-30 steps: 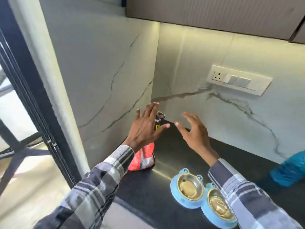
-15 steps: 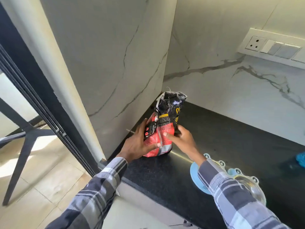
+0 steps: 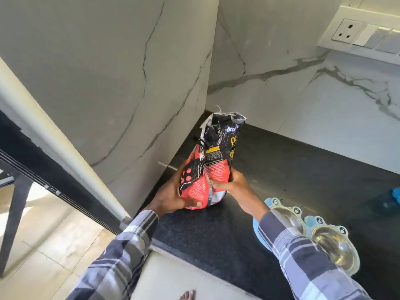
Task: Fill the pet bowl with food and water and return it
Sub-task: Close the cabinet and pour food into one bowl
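- The left hand point(image 3: 171, 198) wraps the lower side of the food bag point(image 3: 211, 163), thumb curled under its base; the right hand point(image 3: 230, 182) pinches the bag's middle from the other side. Both grips are closed on the bag, which stands upright near the corner of the dark worktop point(image 3: 292, 169).
- The pet bowl point(image 3: 320, 237), a blue double holder with two steel cups, sits on the worktop at about 4 o'clock from the bag, partly under the right sleeve point(image 3: 303, 256).
- Risk: the bag's torn, crumpled top point(image 3: 225, 124) looks open, so a quick tilt could likely send kibble out in a rush, over the cup and across the worktop.
- Risk: the soft bag may fold under the squeeze and slip, since both grips sit low on it.
- Risk: the right sleeve, swinging over the bowl, could nudge it toward the worktop's front edge.
- Hidden: how full the bag is; the near cup, mostly covered by the sleeve; a blue thing point(image 3: 392, 197) at 3 o'clock, cut off by the frame edge. Whether either cup already holds anything is hard to make out.
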